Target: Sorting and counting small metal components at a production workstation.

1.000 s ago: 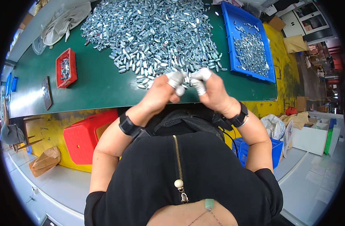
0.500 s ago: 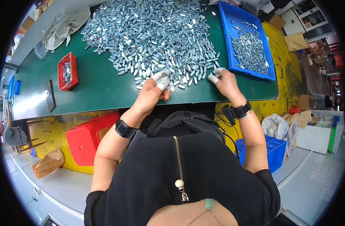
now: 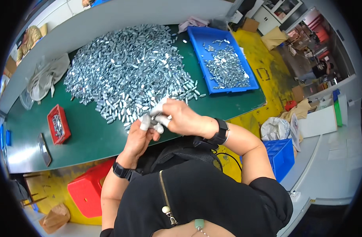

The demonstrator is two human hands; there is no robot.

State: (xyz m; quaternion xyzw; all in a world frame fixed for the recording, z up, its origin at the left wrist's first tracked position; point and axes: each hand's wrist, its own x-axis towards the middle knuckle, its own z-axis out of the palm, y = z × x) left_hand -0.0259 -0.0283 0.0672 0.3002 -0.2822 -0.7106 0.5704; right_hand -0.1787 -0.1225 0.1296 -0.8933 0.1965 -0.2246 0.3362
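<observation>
Holding our left hand and right hand close together over the near part of a dark green flat table, we have the fingers of both curled inward, several wrapped in white coverings. The fingertips meet or nearly meet; a small greyish patch shows among them, too blurred for us to tell whether either hand pinches a piece. Just beyond this grip and spreading to its left, we see a broad heap of small, elongated, shiny silver metal pieces, the nearest ones beside our left fingertips. Farther beyond the grip, to its right, a shallow rectangular blue plastic tray bears more such pieces. Well to the left of the grip, we see a small rectangular red plastic box with silver pieces inside, and near it a flat, dark, rectangular object. Right of the grip and nearer us stands an open blue plastic crate.
</observation>
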